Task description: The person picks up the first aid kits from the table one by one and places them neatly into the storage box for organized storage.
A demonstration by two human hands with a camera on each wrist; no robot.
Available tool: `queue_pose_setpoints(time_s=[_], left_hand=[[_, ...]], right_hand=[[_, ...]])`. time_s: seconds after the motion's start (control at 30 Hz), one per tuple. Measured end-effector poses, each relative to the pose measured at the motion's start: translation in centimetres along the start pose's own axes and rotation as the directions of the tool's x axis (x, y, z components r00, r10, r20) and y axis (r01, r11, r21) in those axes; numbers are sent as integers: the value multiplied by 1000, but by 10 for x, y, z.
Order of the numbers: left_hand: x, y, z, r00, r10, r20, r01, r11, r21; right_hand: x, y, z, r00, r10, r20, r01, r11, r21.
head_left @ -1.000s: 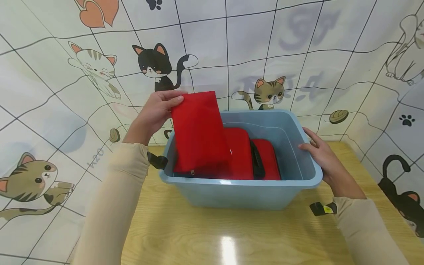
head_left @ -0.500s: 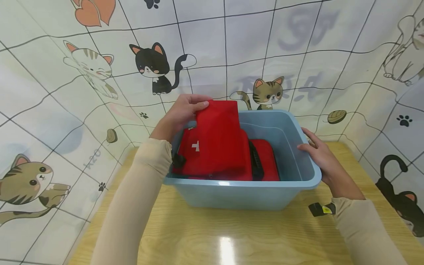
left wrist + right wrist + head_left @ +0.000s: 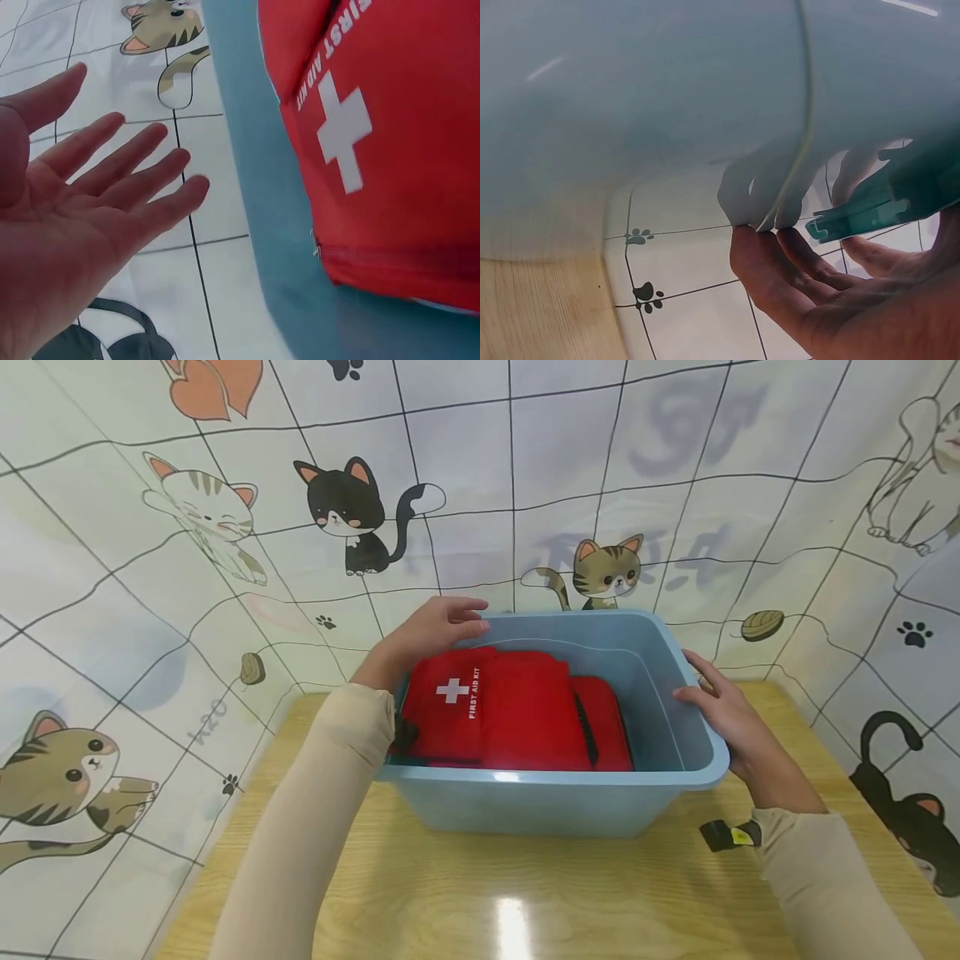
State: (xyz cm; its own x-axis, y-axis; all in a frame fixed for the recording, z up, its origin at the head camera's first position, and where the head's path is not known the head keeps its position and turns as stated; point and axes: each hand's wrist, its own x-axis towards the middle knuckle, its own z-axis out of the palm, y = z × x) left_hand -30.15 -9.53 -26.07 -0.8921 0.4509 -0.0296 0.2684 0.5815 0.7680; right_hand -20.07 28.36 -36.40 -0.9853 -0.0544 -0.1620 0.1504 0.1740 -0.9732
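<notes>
A light blue plastic bin (image 3: 540,802) stands on the table, holding several red items. At its left end lies a red first aid kit (image 3: 450,718) with a white cross and white lettering. A plain red pouch (image 3: 528,710) lies beside it, and a red case (image 3: 606,722) with a black strip is partly covered at the right. My left hand (image 3: 431,631) hovers over the bin's back-left rim with nothing in it; in the left wrist view the fingers (image 3: 127,180) are spread. My right hand (image 3: 723,718) grips the bin's right rim (image 3: 870,217), fingertips against the outer wall.
The wooden table (image 3: 420,893) reaches in front of the bin and to both sides. A white cloth (image 3: 480,468) with cats and grid lines hangs close behind the bin and along the sides. Inside the bin, bare floor shows right of the red case.
My left hand moved right with the red pouch, then let it go in the bin, uncovering the first aid kit's cross and lettering. My right hand stayed on the rim.
</notes>
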Motion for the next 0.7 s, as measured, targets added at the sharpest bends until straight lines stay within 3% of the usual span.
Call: queue_pose_setpoints(time_s=[0.3, 0.53, 0.7], left_hand=[[-20, -21, -18, 985, 0, -175, -1, 1000, -9], [-39, -40, -42, 951, -11, -308, -7, 998, -56], [-51, -51, -58, 928, -16, -372, 4, 999, -34]], right_hand=[[2, 1, -6, 1000, -10, 7, 11, 999, -31], [3, -1, -11, 999, -35, 20, 37, 994, -103], [3, -3, -20, 996, -85, -10, 80, 968, -237]])
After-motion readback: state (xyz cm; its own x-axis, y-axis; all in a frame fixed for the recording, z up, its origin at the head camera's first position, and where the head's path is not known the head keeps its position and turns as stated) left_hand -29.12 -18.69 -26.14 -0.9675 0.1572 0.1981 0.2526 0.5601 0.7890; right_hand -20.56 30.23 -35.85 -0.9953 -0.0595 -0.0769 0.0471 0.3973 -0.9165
